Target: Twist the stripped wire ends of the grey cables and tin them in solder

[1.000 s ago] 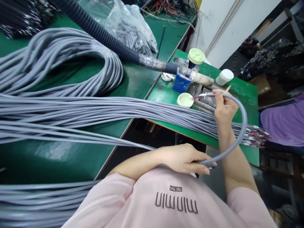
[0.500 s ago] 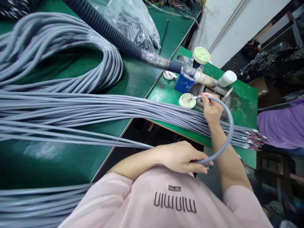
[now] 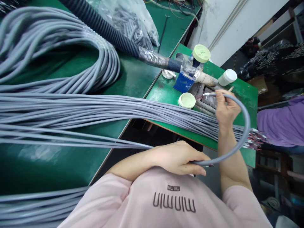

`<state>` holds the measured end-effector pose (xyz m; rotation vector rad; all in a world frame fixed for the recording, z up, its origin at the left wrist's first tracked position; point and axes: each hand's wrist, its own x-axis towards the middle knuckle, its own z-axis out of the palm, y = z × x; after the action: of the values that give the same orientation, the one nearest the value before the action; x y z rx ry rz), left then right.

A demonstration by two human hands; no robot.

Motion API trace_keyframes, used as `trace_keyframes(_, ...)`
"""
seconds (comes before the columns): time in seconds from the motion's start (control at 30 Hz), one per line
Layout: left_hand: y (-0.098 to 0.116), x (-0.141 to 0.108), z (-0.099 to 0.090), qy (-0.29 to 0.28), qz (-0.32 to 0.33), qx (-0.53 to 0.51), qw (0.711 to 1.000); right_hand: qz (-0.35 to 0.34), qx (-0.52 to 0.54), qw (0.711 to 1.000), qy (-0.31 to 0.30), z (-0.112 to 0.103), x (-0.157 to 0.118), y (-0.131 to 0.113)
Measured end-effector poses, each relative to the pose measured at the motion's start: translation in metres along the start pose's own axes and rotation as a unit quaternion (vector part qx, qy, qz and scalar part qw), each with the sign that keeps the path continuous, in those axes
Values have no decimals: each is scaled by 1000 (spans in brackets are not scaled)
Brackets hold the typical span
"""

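Between the thumb and fingers of my right hand (image 3: pixel 226 109) is the end of a grey cable (image 3: pixel 245 126). Its stripped thin wires point left over a dark, grimy metal holder (image 3: pixel 206 98). From there the cable bends round in an arc to my left hand (image 3: pixel 182 158), which is closed on cable in front of my chest. A small open tub (image 3: pixel 186 100) with a pale inside sits just left of the wire tips, apart from them. Beneath my right wrist runs a thick bundle of grey cables (image 3: pixel 166 112), whose stripped ends (image 3: pixel 256 139) lie at the right.
A ribbed black hose (image 3: pixel 106 30) with a taped nozzle reaches over a blue box (image 3: pixel 184 81). Nearby stand a yellow-lidded jar (image 3: pixel 201 53) and a white jar (image 3: pixel 227 77). Coiled cables (image 3: pixel 104 60) lie left. A person in a purple sleeve (image 3: pixel 280 123) is at right.
My right hand has moved right with the cable end, so the wires have left the tub and are over the metal holder. The cable's arc has widened; my left hand has barely moved.
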<state>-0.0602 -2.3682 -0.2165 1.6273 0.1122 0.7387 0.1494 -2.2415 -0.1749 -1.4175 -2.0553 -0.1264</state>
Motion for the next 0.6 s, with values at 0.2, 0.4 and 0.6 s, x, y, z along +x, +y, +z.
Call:
trace_keyframes(0.2,-1,3,0,70,-17,2,997,37,-93,993,69,-35,6,45)
trace_keyframes(0.4,-12,6,6,135,-55,47,988,79,-105,989,61,-30,12,81)
trace_keyframes(0.6,-17,6,7,174,-39,56,982,106,-81,990,45,-21,17,106)
